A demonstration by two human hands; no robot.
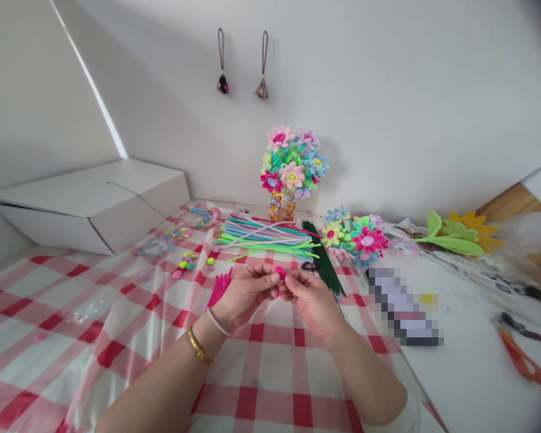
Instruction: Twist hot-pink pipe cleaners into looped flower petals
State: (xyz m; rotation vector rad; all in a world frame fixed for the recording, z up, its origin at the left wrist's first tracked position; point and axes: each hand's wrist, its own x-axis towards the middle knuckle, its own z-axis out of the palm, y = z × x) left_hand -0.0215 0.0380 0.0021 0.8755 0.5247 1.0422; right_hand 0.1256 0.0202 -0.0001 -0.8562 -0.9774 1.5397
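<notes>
Between my two hands, above the checked cloth, is a small bent piece of magenta pipe cleaner (280,274). My left hand (251,287) pinches it from the left with thumb and fingers. From the other side, my right hand (313,299) pinches it too, the fingertips of both hands nearly meeting. Much of the piece is hidden by my fingers. Cut magenta pipe cleaners (219,287) lie just left of my left hand. Beyond both hands lies a pile of blue, green and lilac pipe cleaners (265,236). Dark green stems (324,261) lie behind my right hand.
A jar (282,206) of fuzzy flowers stands at the wall, more flowers (358,237) beside it. Small coloured pompoms (189,261) dot the red-and-white cloth (162,373). A white box (94,204) sits left. Orange-handled pliers (520,355) and a blurred-out device (403,310) lie right.
</notes>
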